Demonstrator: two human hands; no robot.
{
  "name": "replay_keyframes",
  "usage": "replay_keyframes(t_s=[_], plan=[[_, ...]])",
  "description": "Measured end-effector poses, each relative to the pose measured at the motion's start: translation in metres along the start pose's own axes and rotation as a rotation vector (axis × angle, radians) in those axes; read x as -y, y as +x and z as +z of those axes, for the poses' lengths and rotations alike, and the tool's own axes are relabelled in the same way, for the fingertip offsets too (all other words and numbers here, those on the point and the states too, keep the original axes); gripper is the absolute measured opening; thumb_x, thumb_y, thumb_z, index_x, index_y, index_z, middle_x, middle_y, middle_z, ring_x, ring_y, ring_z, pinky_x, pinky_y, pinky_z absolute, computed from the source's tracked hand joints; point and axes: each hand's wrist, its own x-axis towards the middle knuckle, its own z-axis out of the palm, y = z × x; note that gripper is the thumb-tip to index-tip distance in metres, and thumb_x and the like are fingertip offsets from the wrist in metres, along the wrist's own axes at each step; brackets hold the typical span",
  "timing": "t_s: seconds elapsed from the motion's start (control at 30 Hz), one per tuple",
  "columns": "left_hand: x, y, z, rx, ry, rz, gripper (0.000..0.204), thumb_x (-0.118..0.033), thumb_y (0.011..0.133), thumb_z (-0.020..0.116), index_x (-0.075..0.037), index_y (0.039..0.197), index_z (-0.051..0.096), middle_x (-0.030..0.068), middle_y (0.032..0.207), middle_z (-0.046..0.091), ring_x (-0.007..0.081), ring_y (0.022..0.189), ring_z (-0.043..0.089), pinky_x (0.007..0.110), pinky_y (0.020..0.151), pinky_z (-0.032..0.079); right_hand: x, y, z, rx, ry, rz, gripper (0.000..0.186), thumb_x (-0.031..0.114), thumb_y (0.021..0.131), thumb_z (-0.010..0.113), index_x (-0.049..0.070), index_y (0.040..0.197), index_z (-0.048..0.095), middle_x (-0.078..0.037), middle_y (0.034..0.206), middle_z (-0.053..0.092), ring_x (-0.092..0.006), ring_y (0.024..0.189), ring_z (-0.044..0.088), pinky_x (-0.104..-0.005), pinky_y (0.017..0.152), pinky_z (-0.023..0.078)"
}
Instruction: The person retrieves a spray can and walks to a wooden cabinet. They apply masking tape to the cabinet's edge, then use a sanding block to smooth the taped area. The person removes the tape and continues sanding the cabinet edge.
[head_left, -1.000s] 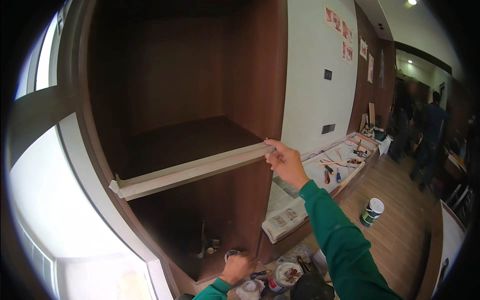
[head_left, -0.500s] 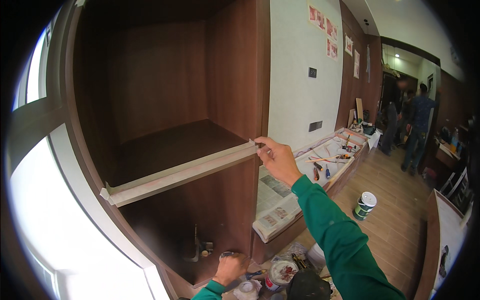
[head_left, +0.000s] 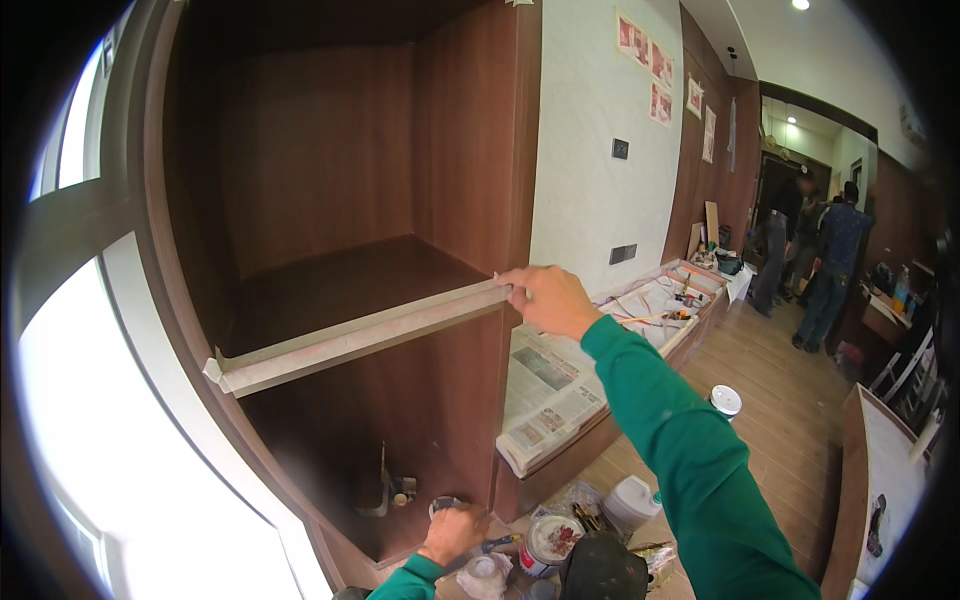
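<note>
My right hand (head_left: 545, 299), in a green sleeve, presses on the right end of a pale strip of tape (head_left: 360, 335) that runs along the front edge of a dark wooden cabinet shelf (head_left: 340, 285). The fingers pinch the strip where the shelf meets the cabinet's side panel (head_left: 480, 150). My left hand (head_left: 452, 532) is low down at the cabinet's bottom, closed around a small round object (head_left: 445, 503) that is mostly hidden; I cannot tell what it is.
Paint cans (head_left: 548, 540) and tubs (head_left: 632, 500) stand on the floor below. Newspaper (head_left: 550, 385) covers a low cabinet to the right. A white bucket (head_left: 725, 402) sits on the wooden floor. Two people (head_left: 825, 265) stand far back. A bright window (head_left: 110, 430) is at left.
The view has shifted so the shelf sits lower and more central. My right hand stays on the right end of the tape. The left hand stays low by the cabinet floor.
</note>
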Motion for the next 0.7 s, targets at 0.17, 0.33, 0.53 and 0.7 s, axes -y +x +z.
replay_keyframes(t_s=[0.17, 0.33, 0.53, 0.7], plan=[[0.001, -0.003, -0.002, 0.014, 0.011, -0.005, 0.027, -0.031, 0.087, 0.07, -0.003, 0.087, 0.07, 0.0195, 0.084, 0.071, 0.0404, 0.076, 0.069, 0.049, 0.069, 0.056, -0.01, -0.02, -0.013, -0.102, 0.461, 0.364, 0.019, 0.013, 0.093, 0.068, 0.0, 0.106, 0.073, -0.013, 0.087, 0.075, -0.0185, 0.065, 0.072, -0.0327, 0.061, 0.054], [0.004, 0.0, 0.004, -0.007, 0.005, 0.017, 0.028, -0.031, 0.087, 0.069, -0.003, 0.086, 0.07, 0.0199, 0.083, 0.071, 0.0408, 0.075, 0.069, 0.049, 0.069, 0.056, -0.016, -0.023, 0.0, -0.075, 0.472, 0.365, 0.023, 0.018, 0.092, 0.07, -0.002, 0.103, 0.073, -0.016, 0.082, 0.075, -0.0219, 0.065, 0.072, -0.0349, 0.063, 0.055], [0.008, -0.001, 0.006, -0.038, 0.056, 0.007, 0.027, -0.031, 0.087, 0.073, -0.005, 0.081, 0.071, 0.0149, 0.08, 0.07, 0.0371, 0.076, 0.068, 0.046, 0.067, 0.056, -0.01, 0.003, 0.004, -0.057, 0.427, 0.312, 0.023, 0.018, 0.091, 0.072, -0.002, 0.101, 0.072, -0.017, 0.087, 0.075, -0.0254, 0.073, 0.073, -0.0367, 0.069, 0.056], [0.003, 0.001, 0.0, -0.02, 0.014, 0.013, 0.027, -0.031, 0.088, 0.069, -0.003, 0.088, 0.07, 0.018, 0.083, 0.07, 0.0389, 0.074, 0.069, 0.048, 0.068, 0.056, -0.008, 0.003, 0.014, -0.12, 0.377, 0.276, 0.017, 0.014, 0.089, 0.072, 0.0, 0.098, 0.069, -0.016, 0.09, 0.075, -0.0274, 0.077, 0.073, -0.0376, 0.073, 0.057]])
